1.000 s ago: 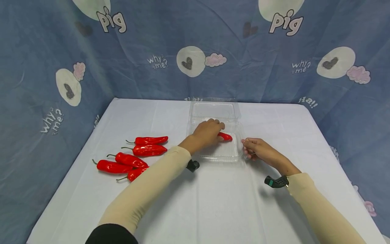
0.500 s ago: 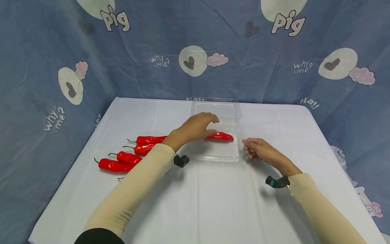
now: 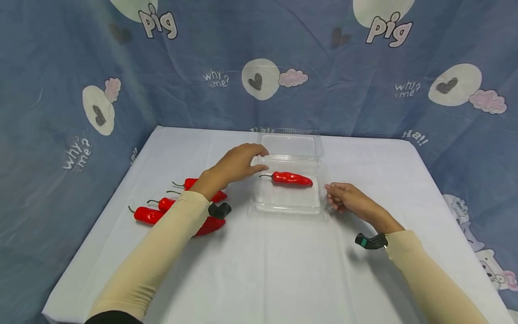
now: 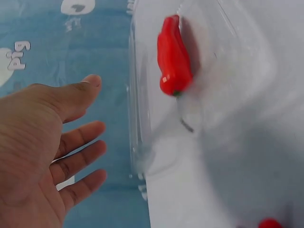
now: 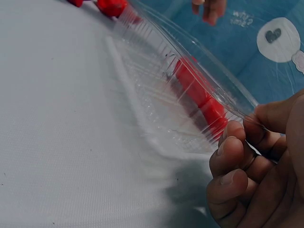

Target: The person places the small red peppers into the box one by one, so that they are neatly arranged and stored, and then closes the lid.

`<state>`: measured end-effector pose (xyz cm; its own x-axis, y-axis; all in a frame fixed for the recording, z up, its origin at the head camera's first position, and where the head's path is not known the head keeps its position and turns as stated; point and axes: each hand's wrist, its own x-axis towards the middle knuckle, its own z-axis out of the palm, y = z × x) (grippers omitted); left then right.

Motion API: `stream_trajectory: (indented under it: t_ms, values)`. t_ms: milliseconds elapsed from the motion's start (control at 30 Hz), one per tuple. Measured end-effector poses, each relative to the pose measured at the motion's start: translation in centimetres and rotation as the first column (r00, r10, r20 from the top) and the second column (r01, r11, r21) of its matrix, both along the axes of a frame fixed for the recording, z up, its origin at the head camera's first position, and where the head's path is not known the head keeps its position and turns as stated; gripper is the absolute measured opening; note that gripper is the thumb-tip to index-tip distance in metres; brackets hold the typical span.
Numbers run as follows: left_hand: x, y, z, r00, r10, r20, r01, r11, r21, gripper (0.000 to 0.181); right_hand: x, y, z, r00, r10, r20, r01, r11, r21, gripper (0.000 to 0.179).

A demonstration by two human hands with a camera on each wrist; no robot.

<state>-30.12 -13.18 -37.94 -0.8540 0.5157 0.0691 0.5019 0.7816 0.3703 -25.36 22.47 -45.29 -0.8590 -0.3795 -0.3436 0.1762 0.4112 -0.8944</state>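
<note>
One red chili pepper (image 3: 292, 178) lies in the base of a clear plastic clamshell box (image 3: 287, 208), its stem pointing left. Just left of the box my left hand (image 3: 236, 165) hovers, holding nothing, thumb and fingers apart; the left wrist view shows the same empty hand (image 4: 57, 147) beside the box. At the box's right side my right hand (image 3: 350, 201) pinches the rim between thumb and forefinger, plainest in the right wrist view, where the hand (image 5: 256, 166) has its other fingers curled below the rim.
Several more red chili peppers (image 3: 147, 215) lie on the white-covered table (image 3: 299, 265) at the left, partly hidden under the left forearm. The box's clear lid (image 3: 289, 145) lies folded back toward the blue printed curtain (image 3: 202, 103) behind the table.
My left hand has let go of the chili pepper in the box and moved left, uncovering the whole pepper. My right hand stays at the box's rim.
</note>
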Motion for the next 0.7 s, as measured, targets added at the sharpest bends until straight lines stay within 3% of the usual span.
stream_trajectory:
  t_ms: [433, 700]
  values:
    - [0.2, -6.1, -1.3, 0.985, 0.152, 0.081, -0.147, 0.987, -0.07, 0.053, -0.1, 0.0, -0.2, 1.0, -0.009, 0.002, 0.009, 1.0, -0.012, 0.04]
    - [0.8, -9.9, -2.2, 0.951, 0.252, 0.181, -0.238, 0.967, -0.095, 0.057, -0.1, 0.0, -0.1, 1.0, 0.0, -0.004, 0.0, 1.0, -0.019, 0.04]
